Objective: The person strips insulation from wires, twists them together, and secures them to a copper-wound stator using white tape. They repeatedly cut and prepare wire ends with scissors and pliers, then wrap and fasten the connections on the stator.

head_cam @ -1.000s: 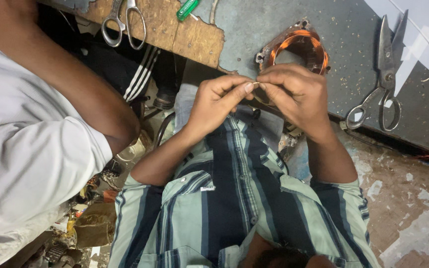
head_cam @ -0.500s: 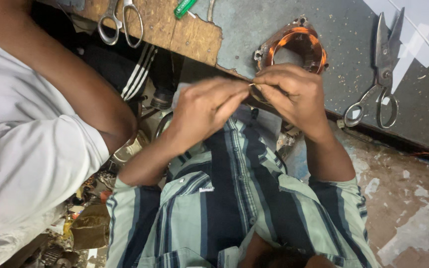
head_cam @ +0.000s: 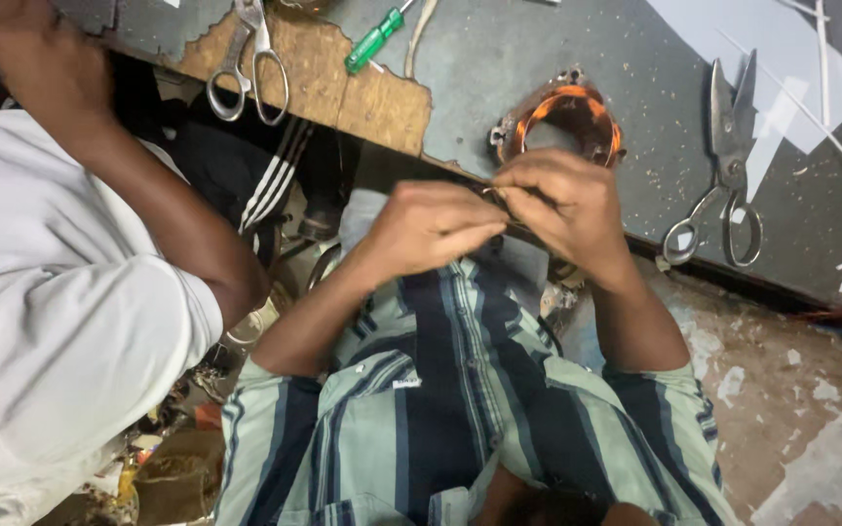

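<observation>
Pinching together at frame centre, left hand (head_cam: 428, 226) and right hand (head_cam: 569, 206) gripped a thin wire (head_cam: 495, 194) between clenched fingertips, just below the copper coil (head_cam: 565, 122). Compared with a second earlier, hands barely shifted; fine work continued.

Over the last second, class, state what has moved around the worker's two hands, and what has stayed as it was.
Very little has moved. The left hand and right hand stay pinched together over a thin wire-like piece, just below the copper coil; at most the fingers shifted slightly. The scissors, shears and green screwdriver lie where they were, and the co-worker's arm is unchanged.
</observation>
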